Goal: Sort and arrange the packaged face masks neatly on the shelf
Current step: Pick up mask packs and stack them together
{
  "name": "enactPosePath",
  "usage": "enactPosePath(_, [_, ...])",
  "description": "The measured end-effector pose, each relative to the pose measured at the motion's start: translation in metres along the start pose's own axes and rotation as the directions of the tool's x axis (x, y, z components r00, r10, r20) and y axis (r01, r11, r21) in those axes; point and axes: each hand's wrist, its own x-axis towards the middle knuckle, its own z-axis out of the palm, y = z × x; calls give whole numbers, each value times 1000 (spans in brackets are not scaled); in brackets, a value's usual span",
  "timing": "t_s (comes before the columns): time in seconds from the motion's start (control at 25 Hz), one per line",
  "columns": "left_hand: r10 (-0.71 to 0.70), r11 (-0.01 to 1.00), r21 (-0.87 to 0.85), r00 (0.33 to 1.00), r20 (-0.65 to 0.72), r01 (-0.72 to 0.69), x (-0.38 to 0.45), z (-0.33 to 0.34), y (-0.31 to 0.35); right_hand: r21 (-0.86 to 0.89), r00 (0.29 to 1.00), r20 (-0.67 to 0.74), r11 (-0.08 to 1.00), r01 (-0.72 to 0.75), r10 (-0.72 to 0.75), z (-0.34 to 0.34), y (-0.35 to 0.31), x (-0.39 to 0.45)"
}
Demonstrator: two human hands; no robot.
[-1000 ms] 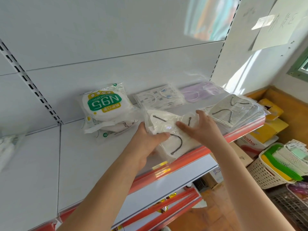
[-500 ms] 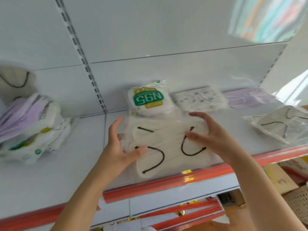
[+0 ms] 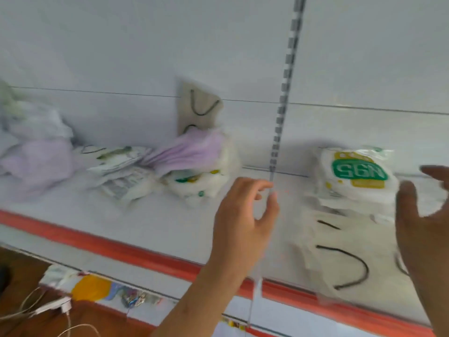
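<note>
1. While both hands hover over the shelf (image 3: 155, 224), neither grip holds anything: the left hand (image 3: 243, 215) has its fingers spread and loosely bent above the bare shelf board, and the right hand (image 3: 427, 229), cut off by the frame edge, is spread as well.
2. Between the two hands, just below them near the red front strip (image 3: 116, 249), lies a clear pack of white masks with black ear loops (image 3: 340, 259), flat and touched by neither hand.
3. Just behind that pack, toward the back wall, sits a stack of N95 packs (image 3: 357, 176), which looks tidy enough.
4. Well to the left of the left hand a jumble remains: a purple mask pack (image 3: 192, 149) tilted on white packs, loose flat packets (image 3: 121, 166) beside it, and one pack with black loops (image 3: 200, 108) leaning upright against the wall.
5. Farther left another heap of purple and white packs (image 3: 36, 154) is blurred.
6. By my judgement the right section is largely sorted, while the left heaps are all yet to be separated by kind and laid flat.
</note>
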Motion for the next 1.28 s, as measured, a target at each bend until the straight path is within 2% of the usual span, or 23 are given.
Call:
enactPosePath(0.04, [-7,1000,0,987,-160,7,9,-22,-13,125,995,93,992,9,-21,20,-39,-6])
enactPosePath(0.08, [-50,998,24,951,-304,60,18,-41,-32,225,966,255,974,-20,-39,42,-79,-13])
enactPosePath(0.16, [-151,969,109,884,-443,220,38,-71,-74,270,845,534,955,-120,-45,86,-147,-25])
enactPosePath(0.24, [-212,920,250,921,-328,301,52,-87,-114,241,738,674,954,-176,-34,127,-190,-35])
enactPosePath(0.28, [-237,898,320,945,-226,301,56,-89,-129,221,721,692,956,-192,-15,144,-204,-37])
enactPosePath(0.36, [-265,883,392,963,-39,259,61,-89,-145,202,749,662,970,-134,-34,170,-218,-44])
enactPosePath(0.48, [-254,956,195,950,182,219,72,-99,-157,84,788,607,994,67,-104,186,-224,-51])
enactPosePath(0.52, [-249,960,189,941,228,208,78,-103,-159,46,806,576,991,129,-132,187,-224,-51])
enactPosePath(0.6, [-246,944,286,930,274,165,88,-110,-159,46,848,437,949,311,-299,189,-226,-52])
enactPosePath(0.68, [-265,914,377,924,277,150,98,-111,-160,56,792,280,833,550,-542,190,-234,-56])
enactPosePath(0.72, [-253,905,402,935,249,138,101,-111,-161,106,755,277,800,591,-594,189,-238,-60])
enactPosePath(0.76, [-224,913,388,951,214,128,104,-110,-163,219,750,325,818,533,-576,187,-244,-63])
enactPosePath(0.8, [-185,937,329,965,187,116,107,-109,-167,370,761,408,853,367,-504,182,-251,-67])
enactPosePath(0.84, [-166,963,237,975,150,127,111,-111,-168,526,757,499,842,122,-421,179,-257,-69])
enactPosePath(0.88, [-189,977,129,973,133,172,112,-116,-166,635,741,575,760,-136,-348,175,-261,-72])
enactPosePath(0.92, [-240,971,21,962,129,239,112,-122,-163,685,747,603,661,-306,-280,171,-263,-75])
enactPosePath(0.96, [-282,955,-68,956,84,288,113,-130,-160,696,772,603,605,-386,-200,167,-264,-76])
enactPosePath(1.04, [-286,927,-268,957,-52,262,118,-151,-149,651,784,618,602,-462,-66,161,-262,-76])
enactPosePath(1.08, [-261,902,-375,962,-77,215,120,-161,-141,593,726,688,589,-549,-17,158,-262,-76])
enactPosePath(1.16, [-110,827,-551,993,30,109,120,-174,-128,431,503,864,517,-740,0,155,-265,-73])
enactPosePath(1.2, [-10,814,-575,993,120,78,117,-173,-127,363,382,923,443,-819,-50,151,-268,-69])
enactPosePath(1.24, [68,858,-512,981,182,35,112,-170,-129,320,292,948,356,-878,-129,146,-272,-66])
enactPosePath(1.28, [151,901,-433,964,221,-42,107,-166,-134,292,248,951,275,-916,-186,142,-276,-64])
